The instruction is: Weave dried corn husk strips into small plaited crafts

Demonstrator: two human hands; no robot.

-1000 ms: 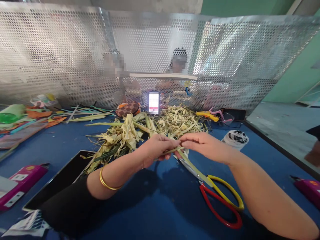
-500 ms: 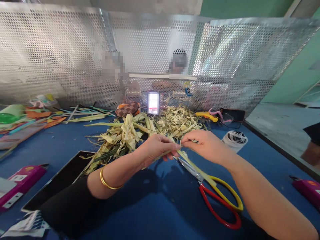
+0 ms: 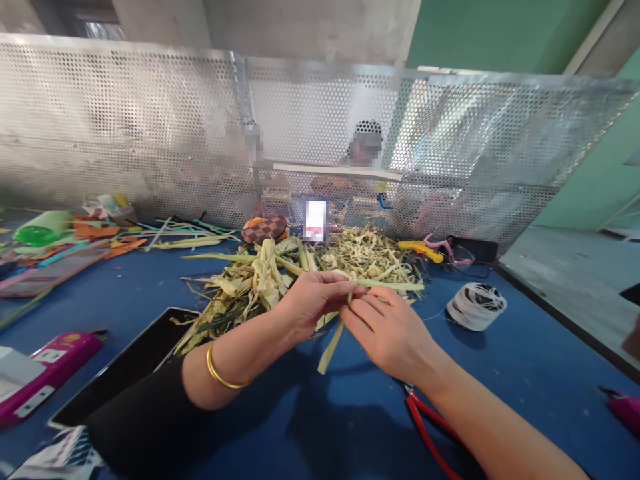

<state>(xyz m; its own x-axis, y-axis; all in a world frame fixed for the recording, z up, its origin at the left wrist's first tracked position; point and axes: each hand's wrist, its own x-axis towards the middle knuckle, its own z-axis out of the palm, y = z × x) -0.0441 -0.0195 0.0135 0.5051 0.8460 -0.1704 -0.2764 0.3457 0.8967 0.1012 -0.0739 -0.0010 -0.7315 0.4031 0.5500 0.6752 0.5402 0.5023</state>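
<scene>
Corn husk strips are pinched between my two hands over the blue table, one end hanging down and another sticking out to the right. My left hand is closed on them, thumb against fingers. Right beside it, my right hand is closed too, its curled fingers meeting the left fingertips and hiding part of the strips. Under my right forearm lie scissors; only a red handle and a bit of the pivot show. Just beyond my hands is a heap of dried husks, with shredded husk to its right.
A spool of white thread stands at right. Yellow-handled tool, checkered pouch and lit phone lie at the back, before a perforated metal screen. At left are a black tray and a magenta box. People sit behind the screen.
My right hand has turned and come in lower against the left, now covering more of the scissors. The husk strip that ran down over the scissors now points rightward and downward. The view has tilted up.
</scene>
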